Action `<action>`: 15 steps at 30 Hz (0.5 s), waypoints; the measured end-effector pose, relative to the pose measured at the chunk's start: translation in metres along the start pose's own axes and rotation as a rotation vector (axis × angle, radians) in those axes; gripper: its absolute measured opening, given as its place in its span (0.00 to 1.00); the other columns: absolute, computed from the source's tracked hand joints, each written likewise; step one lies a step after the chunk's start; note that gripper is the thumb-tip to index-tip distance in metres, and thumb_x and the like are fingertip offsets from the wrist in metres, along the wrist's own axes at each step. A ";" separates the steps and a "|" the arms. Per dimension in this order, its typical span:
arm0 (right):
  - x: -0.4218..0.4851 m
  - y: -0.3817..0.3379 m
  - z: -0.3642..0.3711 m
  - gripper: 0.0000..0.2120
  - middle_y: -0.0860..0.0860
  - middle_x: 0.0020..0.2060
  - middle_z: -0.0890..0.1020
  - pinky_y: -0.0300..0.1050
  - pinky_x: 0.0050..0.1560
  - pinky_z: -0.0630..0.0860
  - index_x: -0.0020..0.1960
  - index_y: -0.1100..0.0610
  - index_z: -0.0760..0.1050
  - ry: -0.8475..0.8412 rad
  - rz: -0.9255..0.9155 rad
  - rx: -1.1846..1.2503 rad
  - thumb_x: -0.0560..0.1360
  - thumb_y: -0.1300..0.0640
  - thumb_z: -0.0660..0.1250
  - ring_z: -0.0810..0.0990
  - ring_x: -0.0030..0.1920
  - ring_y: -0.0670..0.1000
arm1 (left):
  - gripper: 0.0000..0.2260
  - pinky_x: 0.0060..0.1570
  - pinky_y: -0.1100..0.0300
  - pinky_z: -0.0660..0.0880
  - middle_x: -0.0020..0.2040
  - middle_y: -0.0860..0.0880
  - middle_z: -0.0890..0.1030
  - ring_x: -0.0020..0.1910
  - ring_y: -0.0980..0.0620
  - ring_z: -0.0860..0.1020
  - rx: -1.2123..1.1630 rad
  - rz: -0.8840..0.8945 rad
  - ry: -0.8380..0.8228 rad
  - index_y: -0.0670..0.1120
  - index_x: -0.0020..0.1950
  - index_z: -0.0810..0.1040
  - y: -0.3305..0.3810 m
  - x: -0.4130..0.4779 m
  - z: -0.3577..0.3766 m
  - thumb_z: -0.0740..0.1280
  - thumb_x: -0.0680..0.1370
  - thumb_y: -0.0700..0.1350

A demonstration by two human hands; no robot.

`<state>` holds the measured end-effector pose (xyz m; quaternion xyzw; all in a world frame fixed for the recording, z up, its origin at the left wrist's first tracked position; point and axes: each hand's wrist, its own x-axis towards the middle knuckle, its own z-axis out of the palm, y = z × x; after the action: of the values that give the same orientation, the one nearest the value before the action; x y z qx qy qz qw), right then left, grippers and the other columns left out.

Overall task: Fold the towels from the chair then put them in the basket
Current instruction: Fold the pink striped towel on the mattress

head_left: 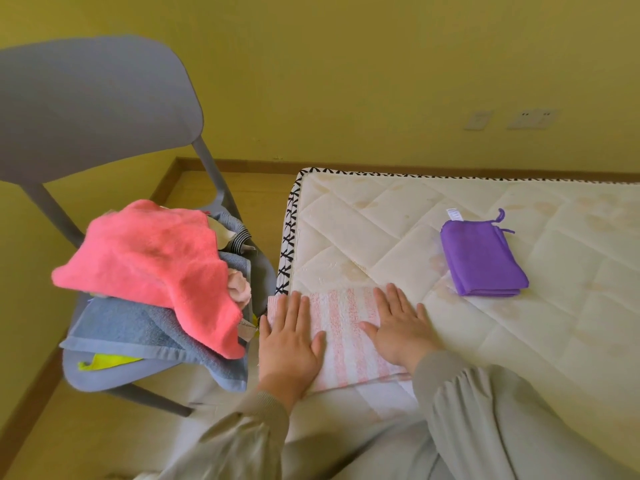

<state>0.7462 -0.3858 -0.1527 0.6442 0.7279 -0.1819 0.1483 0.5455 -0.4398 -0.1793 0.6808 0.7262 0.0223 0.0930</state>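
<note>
Head view: at lower centre the pink-striped towel (346,327) lies flat on the mattress (381,220) corner. Its stripes run up the frame, leaning left. Left hand (291,341) and right hand (398,327) press it, fingers straight. At right is a folded purple towel (481,258), tag unreadable. At left is the chair (97,105).

I am holding my left hand (291,341) flat, palm down, low in the middle of the frame, fingers straight. I am pressing my right hand (398,330) flat just beside it, fingers spread a little. My arms (485,410) are showing at the bottom edge.
</note>
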 end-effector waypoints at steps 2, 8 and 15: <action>-0.002 -0.007 -0.003 0.37 0.50 0.77 0.43 0.54 0.74 0.48 0.78 0.52 0.39 0.094 0.055 0.100 0.78 0.36 0.50 0.44 0.77 0.51 | 0.31 0.73 0.43 0.43 0.78 0.50 0.39 0.77 0.48 0.37 0.039 -0.007 -0.021 0.49 0.78 0.40 0.001 0.001 0.000 0.44 0.79 0.60; 0.006 -0.008 -0.026 0.12 0.56 0.40 0.80 0.42 0.33 0.68 0.48 0.63 0.75 0.202 0.425 0.749 0.71 0.54 0.66 0.78 0.38 0.56 | 0.30 0.73 0.42 0.44 0.78 0.49 0.37 0.76 0.47 0.36 0.093 -0.015 -0.085 0.47 0.78 0.38 0.005 0.002 -0.005 0.43 0.80 0.59; 0.008 -0.012 -0.035 0.02 0.55 0.32 0.76 0.42 0.34 0.68 0.39 0.62 0.76 0.177 0.329 1.053 0.69 0.65 0.66 0.75 0.35 0.54 | 0.30 0.72 0.41 0.40 0.78 0.49 0.36 0.76 0.47 0.34 0.082 -0.002 -0.144 0.48 0.78 0.38 0.004 0.005 -0.011 0.44 0.81 0.59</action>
<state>0.7345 -0.3641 -0.1242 0.7493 0.4381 -0.4406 -0.2291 0.5478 -0.4338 -0.1688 0.6832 0.7185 -0.0567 0.1172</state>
